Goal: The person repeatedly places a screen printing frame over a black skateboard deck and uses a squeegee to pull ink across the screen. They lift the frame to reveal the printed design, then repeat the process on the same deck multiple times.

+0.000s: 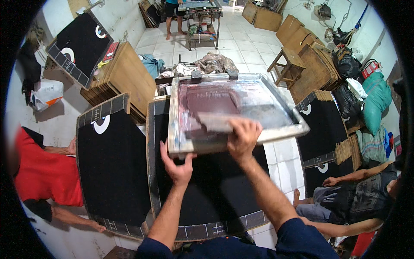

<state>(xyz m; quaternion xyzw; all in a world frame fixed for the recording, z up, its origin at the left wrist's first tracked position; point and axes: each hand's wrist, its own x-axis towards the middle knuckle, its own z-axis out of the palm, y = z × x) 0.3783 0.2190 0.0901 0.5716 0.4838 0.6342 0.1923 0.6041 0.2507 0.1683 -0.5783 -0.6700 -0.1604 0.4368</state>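
Before me: black cloth-covered board (pixel 211 185), six o'clock. Wood-framed printing screen (pixel 258 101) above it, one o'clock, apparently tilted. Left hand (pixel 177 169), seven o'clock, holds its near corner, presumably bearing weight. Right hand (pixel 243 137), three o'clock, grips squeegee (pixel 215 123), likely against sliding. Two clamps (pixel 196 77), twelve o'clock, seemingly hinges.

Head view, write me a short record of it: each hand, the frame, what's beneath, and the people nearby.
Left hand: gripping the wooden frame at its near left corner
Right hand: holding a wooden block above the frame's mesh
Frame: near edge seems raised
Beneath: black panel
Person at left: red shirt, hands at the edges of another black panel
Person at right: dark shirt, near stacked panels
Person at far end: standing, upper body mostly cut off
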